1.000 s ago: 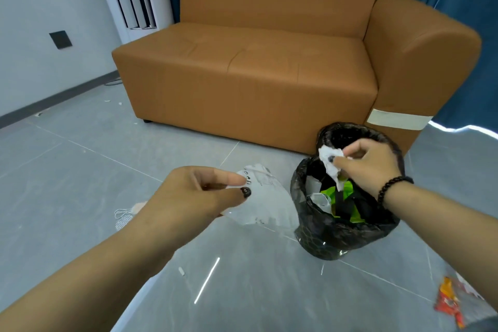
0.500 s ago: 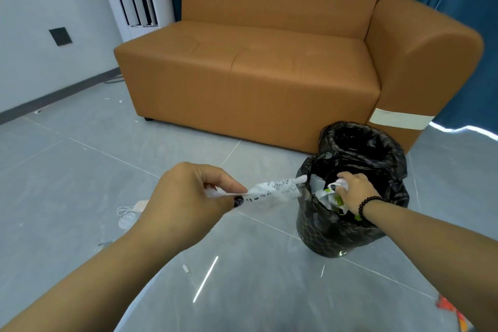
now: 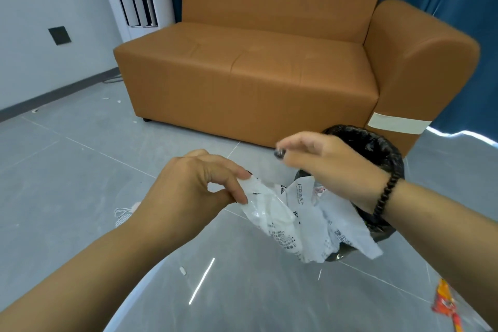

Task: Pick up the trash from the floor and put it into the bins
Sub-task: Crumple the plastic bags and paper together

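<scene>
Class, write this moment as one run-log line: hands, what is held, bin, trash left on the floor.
left hand: pinching white plastic bag | right hand: empty, above bag | bin: black-lined, by sofa | floor: orange wrapper remains

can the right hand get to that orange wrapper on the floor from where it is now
Probably yes. The right hand looks empty and hovers over the bin, and the orange wrapper lies on bare floor below the right forearm, nothing around it.

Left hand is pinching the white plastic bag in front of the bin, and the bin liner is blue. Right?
Not quite: the bin liner is black, not blue, as the head view shows. The rest holds: the left hand pinches the white plastic bag in front of the bin.
</scene>
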A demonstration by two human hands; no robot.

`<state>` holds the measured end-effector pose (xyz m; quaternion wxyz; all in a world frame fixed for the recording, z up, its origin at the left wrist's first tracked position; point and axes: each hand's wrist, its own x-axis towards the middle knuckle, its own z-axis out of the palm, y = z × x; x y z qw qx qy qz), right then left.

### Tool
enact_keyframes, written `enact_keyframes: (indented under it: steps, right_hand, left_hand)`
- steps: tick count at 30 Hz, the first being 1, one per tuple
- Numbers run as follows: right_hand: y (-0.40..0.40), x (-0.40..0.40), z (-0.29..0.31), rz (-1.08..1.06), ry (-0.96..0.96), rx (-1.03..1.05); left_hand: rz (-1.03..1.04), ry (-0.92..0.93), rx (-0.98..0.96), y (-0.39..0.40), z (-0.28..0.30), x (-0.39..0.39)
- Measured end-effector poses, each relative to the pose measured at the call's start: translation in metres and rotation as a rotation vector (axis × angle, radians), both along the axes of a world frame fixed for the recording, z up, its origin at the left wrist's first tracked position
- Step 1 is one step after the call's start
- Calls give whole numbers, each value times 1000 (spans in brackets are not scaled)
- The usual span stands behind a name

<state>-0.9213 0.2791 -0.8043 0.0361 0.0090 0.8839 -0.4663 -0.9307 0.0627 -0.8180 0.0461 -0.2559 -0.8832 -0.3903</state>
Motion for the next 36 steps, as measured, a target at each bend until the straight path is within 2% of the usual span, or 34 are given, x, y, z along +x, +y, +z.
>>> enact_keyframes:
  steps: [4,9,11,13,15,17,23,28,32,36]
  right_hand:
    - [-3,35,-4,93,-260,-115]
    - [5,46,-1,32,-212,-275]
    - [5,48,0,-6,-164,-308]
    - [2,48,1,-54,-134,-356]
    - [-2,48,1,-95,-117,-405]
    - [-5,48,-1,-133,-115,-435]
    - [-5,49,5,-85,-103,-386]
    - [-8,51,12,-28,45,-399]
    - [-9,53,11,-38,121,-492]
    - [-10,50,9,1,152,-530]
  left_hand:
    - [-1,-50,101,-2,3,5]
    - [-10,-155,258,4,6,12]
    - [-26,-287,408,9,4,13]
    - [-26,-530,571,12,3,12]
    - [-16,-738,617,11,-1,10]
    - [-60,-816,568,10,-3,10]
    - [-113,-738,440,13,2,13]
    - [-139,-702,450,12,7,17]
    - [-165,-751,499,8,6,16]
    - [-103,-867,565,6,7,12]
